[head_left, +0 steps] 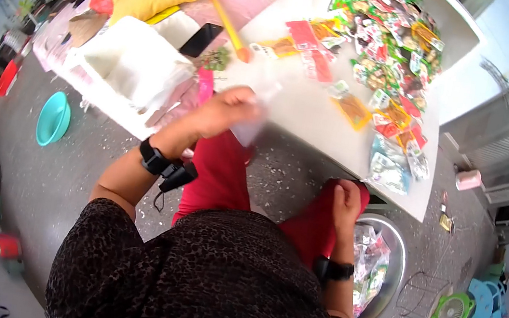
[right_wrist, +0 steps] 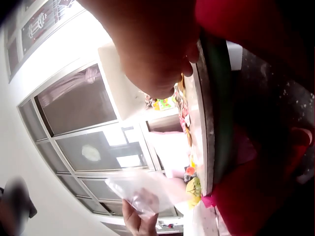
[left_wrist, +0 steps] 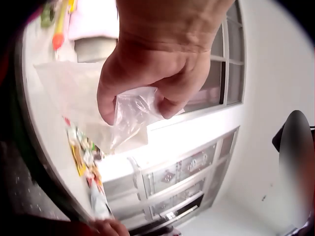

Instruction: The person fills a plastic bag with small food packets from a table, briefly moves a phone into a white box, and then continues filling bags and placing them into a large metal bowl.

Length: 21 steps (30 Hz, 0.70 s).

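My left hand [head_left: 225, 112] is raised near the table's front edge and pinches a clear plastic bag [left_wrist: 133, 118] between thumb and fingers. The bag hangs thin and looks flat, with nothing visible inside. My right hand [head_left: 346, 205] rests loosely curled on my right knee, in red trousers [head_left: 310, 226], and holds nothing. In the right wrist view the hand [right_wrist: 152, 64] is dark, its fingertips near the table edge. On the white table [head_left: 312, 128], a heap of small colourful snack packets [head_left: 390, 41] lies at the back right, with several orange packets [head_left: 352, 110] spread nearer.
Beside my right leg stands a metal basin [head_left: 401, 263] holding packets [head_left: 371, 262]. A lined white box [head_left: 136, 26], a black phone [head_left: 200, 40] and a yellow stick with an orange end [head_left: 227, 23] are at left. A turquoise basin [head_left: 54, 119] sits on the floor.
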### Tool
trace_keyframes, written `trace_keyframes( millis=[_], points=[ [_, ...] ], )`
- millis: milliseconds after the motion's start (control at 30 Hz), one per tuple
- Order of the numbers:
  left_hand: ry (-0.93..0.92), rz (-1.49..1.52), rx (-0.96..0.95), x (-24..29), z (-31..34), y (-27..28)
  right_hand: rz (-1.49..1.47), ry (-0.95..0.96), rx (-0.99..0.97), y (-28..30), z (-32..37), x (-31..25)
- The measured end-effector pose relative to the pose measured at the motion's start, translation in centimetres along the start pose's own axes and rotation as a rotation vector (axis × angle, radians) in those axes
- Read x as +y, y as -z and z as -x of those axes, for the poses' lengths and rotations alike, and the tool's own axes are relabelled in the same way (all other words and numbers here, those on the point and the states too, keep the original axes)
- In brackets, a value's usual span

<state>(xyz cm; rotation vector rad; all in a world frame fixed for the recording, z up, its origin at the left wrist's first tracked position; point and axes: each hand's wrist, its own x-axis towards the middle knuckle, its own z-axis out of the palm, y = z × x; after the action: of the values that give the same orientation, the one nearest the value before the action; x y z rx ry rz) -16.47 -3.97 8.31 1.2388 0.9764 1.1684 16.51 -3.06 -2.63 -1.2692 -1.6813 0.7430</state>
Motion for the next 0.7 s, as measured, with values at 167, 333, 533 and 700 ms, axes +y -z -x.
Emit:
trace_keyframes(
  millis=[167, 333, 533, 700],
  points=[
    [0.136, 0.418, -0.352, -1.8, -2.5, -7.7, -0.877, -0.408, -0.259, -2.5, -0.7, -0.2],
    [0.253, 0.808, -0.441, -2.0, -3.5, -10.1, -1.345, -0.381, -0.430, -2.3, -2.1, -4.2],
    [0.199, 0.627, -0.117, -2.9, -4.8, -6.0, -1.242, -0.451, -0.236, -0.9, -3.4, -2.2],
    [0.282, 0.389, 0.168, -8.1, -7.0, -1.1, -0.858, -0.516, -0.308, -1.4, -5.9, -1.3]
  ],
)
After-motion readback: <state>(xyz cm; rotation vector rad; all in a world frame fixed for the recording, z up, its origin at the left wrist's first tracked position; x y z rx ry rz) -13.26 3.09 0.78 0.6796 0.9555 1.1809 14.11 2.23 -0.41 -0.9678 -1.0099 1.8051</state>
